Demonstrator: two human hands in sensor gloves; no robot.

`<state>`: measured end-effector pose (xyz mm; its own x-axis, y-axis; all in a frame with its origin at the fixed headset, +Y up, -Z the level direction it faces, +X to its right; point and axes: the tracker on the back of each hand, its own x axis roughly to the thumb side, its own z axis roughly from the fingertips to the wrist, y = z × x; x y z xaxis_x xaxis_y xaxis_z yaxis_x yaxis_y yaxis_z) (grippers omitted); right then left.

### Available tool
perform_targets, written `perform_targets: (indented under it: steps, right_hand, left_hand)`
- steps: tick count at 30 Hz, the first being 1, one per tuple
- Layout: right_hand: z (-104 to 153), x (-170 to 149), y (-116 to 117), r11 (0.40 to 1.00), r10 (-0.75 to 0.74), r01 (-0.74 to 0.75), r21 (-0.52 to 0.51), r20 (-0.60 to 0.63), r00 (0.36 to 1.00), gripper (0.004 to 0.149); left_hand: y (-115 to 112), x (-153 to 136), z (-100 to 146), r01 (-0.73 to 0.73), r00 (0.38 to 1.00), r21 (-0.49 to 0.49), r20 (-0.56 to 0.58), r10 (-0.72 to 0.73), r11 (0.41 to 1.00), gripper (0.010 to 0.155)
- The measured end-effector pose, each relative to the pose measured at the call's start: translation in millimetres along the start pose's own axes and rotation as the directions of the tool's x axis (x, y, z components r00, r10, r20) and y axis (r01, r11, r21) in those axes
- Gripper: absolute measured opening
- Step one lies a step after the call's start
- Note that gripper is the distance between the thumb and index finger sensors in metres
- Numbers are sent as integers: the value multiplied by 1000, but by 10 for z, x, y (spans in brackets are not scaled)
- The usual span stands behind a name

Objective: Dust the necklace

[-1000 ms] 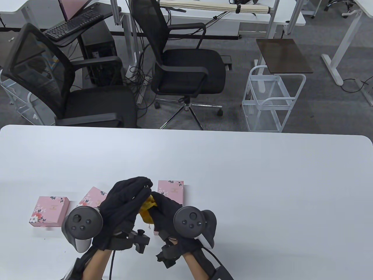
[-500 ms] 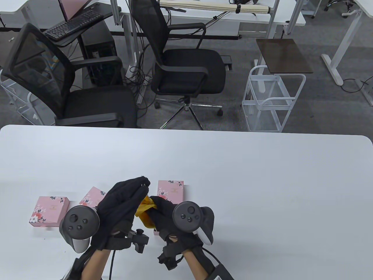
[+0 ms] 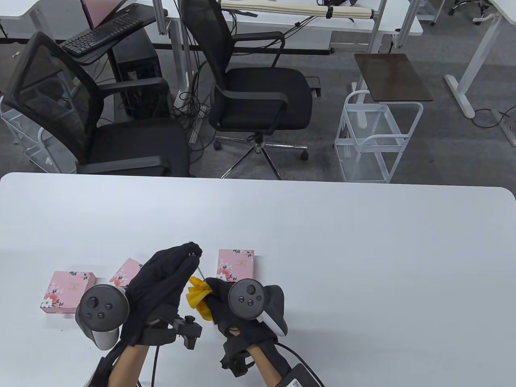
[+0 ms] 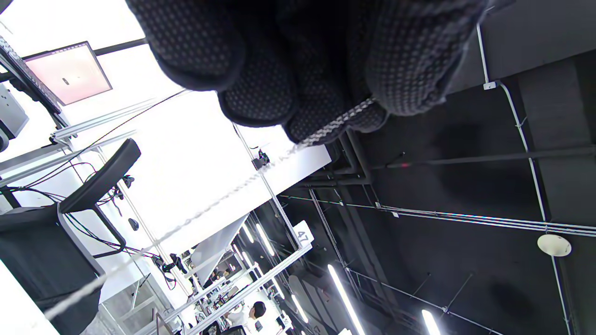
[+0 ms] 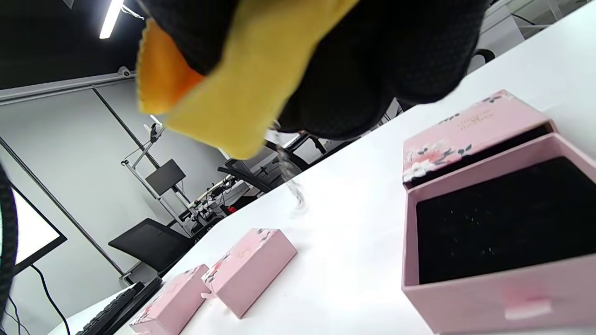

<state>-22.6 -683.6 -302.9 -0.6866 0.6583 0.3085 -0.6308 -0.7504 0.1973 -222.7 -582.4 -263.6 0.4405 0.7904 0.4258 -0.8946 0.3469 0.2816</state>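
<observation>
Stretching taut between the two hands, the necklace [image 3: 199, 271] is a thin silver chain raised above the bench [image 3: 363, 262]. The left hand [image 3: 161, 282] pinches its upper end, fingertips [image 4: 326, 107] curled tight on the links. The right hand [image 3: 225, 306], just beside and lower, is a closed grip around a yellow cloth [image 3: 197, 296] bunched over the chain. Under that grip sits an open pink box [image 5: 493, 232] with a black lining, its lid [image 3: 236, 264] just beyond. Two closed pink boxes [image 3: 68, 291] lie left of the left grip.
</observation>
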Motion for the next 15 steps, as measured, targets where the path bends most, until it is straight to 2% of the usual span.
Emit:
perform_targets:
  steps: [3,7,12,15]
  right_hand:
    - [0,4,60,1000,-20,20,11,-7,1000,40]
    - [-13,10,120,998,59,-59,32,3,998,41]
    - [-11,-15,159,999,12,-11,50,-14,1000,41]
    - [-15,4,156,996,57,-56,63,-4,998,41]
  left_hand:
    - [30,-11,-4,-15,1000,11,-1,15,1000,36]
    - [76,-9,-7,-23,1000,26,2,23,999,36]
    - [105,-15,-11,-39,999,33,1,39,999,36]
    - [116,-18,-11,-24,1000,39,4,24,999,36]
